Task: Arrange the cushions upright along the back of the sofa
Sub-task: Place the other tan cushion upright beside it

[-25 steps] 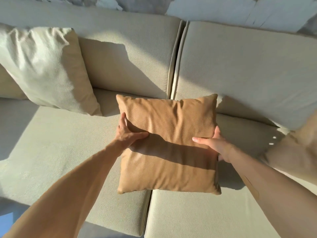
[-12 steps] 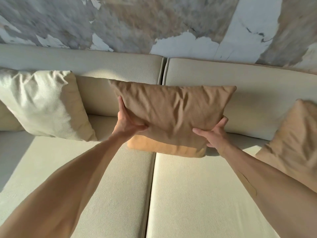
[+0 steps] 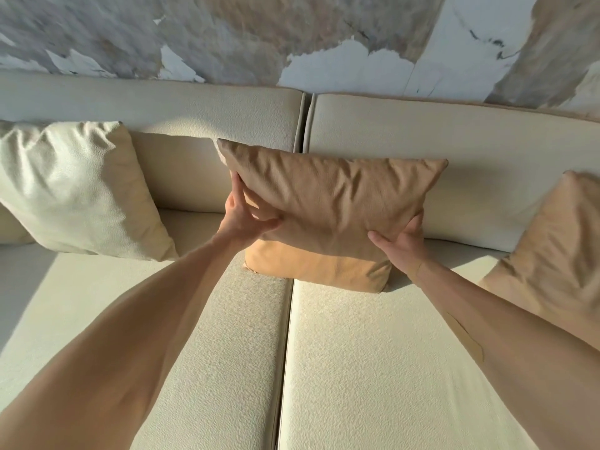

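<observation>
A tan cushion (image 3: 328, 209) stands upright at the middle of the cream sofa, its bottom edge on the seat (image 3: 373, 352) and its back against the backrest (image 3: 487, 141) over the centre seam. My left hand (image 3: 243, 219) grips its left edge, thumb on the front. Its lower right side is held by my right hand (image 3: 401, 243). A cream cushion (image 3: 74, 186) leans against the backrest at the left. Another tan cushion (image 3: 552, 251) leans at the right edge of the view.
Behind the sofa rises a wall (image 3: 324, 37) with a mottled grey, brown and white surface. A seam (image 3: 285, 352) splits the seat into two pads. Sunlight falls across the seat and the cushions.
The tan cushion went from lying flat on the seat to being lifted, tipped up and set against the backrest. Both hands stayed on its sides. My view tilted up toward the wall.
</observation>
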Demonstrator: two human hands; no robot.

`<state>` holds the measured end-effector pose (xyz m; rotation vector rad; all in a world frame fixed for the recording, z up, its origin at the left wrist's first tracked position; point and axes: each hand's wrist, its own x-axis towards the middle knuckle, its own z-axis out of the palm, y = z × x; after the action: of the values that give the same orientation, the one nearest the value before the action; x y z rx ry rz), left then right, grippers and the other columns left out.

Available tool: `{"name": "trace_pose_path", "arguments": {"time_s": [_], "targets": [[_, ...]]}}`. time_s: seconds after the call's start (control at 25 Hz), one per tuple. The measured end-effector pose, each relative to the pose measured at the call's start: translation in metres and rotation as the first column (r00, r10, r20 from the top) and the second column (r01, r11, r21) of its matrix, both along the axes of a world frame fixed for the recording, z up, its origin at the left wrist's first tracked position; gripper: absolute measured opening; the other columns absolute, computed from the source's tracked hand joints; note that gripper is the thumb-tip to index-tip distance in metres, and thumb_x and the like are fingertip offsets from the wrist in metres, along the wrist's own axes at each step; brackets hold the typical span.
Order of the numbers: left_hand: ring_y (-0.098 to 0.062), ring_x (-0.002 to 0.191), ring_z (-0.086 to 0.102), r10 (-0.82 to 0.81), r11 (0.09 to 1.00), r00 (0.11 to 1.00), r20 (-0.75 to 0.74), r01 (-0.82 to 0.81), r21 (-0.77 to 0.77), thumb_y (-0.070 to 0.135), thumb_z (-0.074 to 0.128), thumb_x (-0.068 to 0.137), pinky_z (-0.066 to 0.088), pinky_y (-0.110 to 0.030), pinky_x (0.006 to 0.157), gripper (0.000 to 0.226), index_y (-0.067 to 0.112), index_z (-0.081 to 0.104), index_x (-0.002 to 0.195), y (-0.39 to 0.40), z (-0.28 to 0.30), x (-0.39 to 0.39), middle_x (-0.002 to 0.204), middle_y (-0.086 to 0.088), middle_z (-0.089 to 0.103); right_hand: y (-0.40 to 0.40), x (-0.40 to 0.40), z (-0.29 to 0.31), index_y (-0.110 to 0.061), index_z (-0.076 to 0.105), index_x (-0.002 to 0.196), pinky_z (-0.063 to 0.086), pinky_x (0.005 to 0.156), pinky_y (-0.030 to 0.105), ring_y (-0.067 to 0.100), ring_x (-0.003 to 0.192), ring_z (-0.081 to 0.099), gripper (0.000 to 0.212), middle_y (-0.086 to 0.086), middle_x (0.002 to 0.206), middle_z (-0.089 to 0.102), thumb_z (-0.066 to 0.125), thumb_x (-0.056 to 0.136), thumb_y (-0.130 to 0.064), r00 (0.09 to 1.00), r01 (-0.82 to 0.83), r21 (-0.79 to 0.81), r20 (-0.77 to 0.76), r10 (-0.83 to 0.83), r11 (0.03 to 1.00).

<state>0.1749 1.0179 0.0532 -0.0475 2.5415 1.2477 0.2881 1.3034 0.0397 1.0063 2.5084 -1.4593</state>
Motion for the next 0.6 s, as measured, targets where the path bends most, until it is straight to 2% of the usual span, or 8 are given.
{"name": "trace_pose_path", "arguments": {"time_s": [0.08,0.16,0.28,0.36,0.44,0.6], "targets": [[-0.027,0.140,0.030,-0.020,0.998,0.999,-0.033,0.019,-0.055,0.034,0.084,0.073,0.037,-0.028,0.091,0.128,0.037,-0.015,0.153,-0.003,0.007,0.006,0.159,-0.010,0.016,-0.003,0.003,0.013,-0.011,-0.014,0.153,0.015,0.118,0.035,0.027,0.148,0.015,0.121,0.013,0.161,0.008,0.077,0.078,-0.041,0.999,-0.016,0.095,-0.031,0.019,0.995],[-0.026,0.143,0.026,-0.050,0.994,0.995,-0.084,0.042,-0.100,0.037,0.083,0.073,0.036,-0.031,0.097,0.127,0.035,-0.014,0.154,-0.005,0.022,0.012,0.159,-0.010,0.015,-0.006,0.004,0.034,-0.012,-0.014,0.153,0.016,0.119,0.041,0.034,0.148,0.012,0.120,0.017,0.162,0.001,0.074,0.079,-0.046,0.997,-0.079,0.207,-0.007,0.082,0.975],[-0.028,0.144,0.024,-0.077,0.987,0.990,-0.116,0.060,-0.147,0.045,0.082,0.071,0.031,-0.042,0.110,0.127,0.032,-0.013,0.154,-0.004,0.051,0.027,0.157,-0.012,0.020,-0.005,0.016,0.065,-0.018,-0.015,0.154,0.017,0.119,0.046,0.039,0.148,0.014,0.116,0.019,0.162,-0.002,0.067,0.081,-0.057,0.972,-0.230,0.305,0.123,0.201,0.924],[-0.032,0.142,0.026,-0.101,0.983,0.989,-0.105,0.083,-0.163,0.051,0.081,0.069,0.032,-0.047,0.113,0.127,0.034,-0.013,0.154,-0.006,0.076,0.047,0.157,-0.014,0.020,-0.010,0.033,0.094,-0.023,-0.015,0.154,0.011,0.119,0.049,0.039,0.149,0.008,0.113,0.018,0.163,-0.005,0.059,0.080,-0.067,0.907,-0.411,0.344,0.244,0.342,0.844],[-0.036,0.142,0.029,-0.132,0.978,0.986,-0.100,0.114,-0.173,0.060,0.079,0.066,0.033,-0.053,0.112,0.127,0.038,-0.011,0.153,-0.008,0.108,0.070,0.160,-0.014,0.015,-0.011,0.055,0.133,-0.032,-0.017,0.153,0.006,0.119,0.053,0.039,0.150,-0.003,0.109,0.013,0.163,-0.010,0.051,0.079,-0.074,0.845,-0.527,0.370,0.328,0.423,0.765],[-0.033,0.149,0.015,-0.172,0.965,0.969,-0.177,0.130,-0.226,0.063,0.077,0.068,0.027,-0.056,0.115,0.121,0.039,-0.005,0.155,-0.013,0.179,0.117,0.165,-0.008,0.005,-0.010,0.094,0.223,-0.044,-0.014,0.151,0.007,0.114,0.064,0.036,0.149,-0.009,0.101,-0.005,0.163,-0.017,0.048,0.079,-0.077,0.788,-0.615,0.448,0.371,0.491,0.649]]}}
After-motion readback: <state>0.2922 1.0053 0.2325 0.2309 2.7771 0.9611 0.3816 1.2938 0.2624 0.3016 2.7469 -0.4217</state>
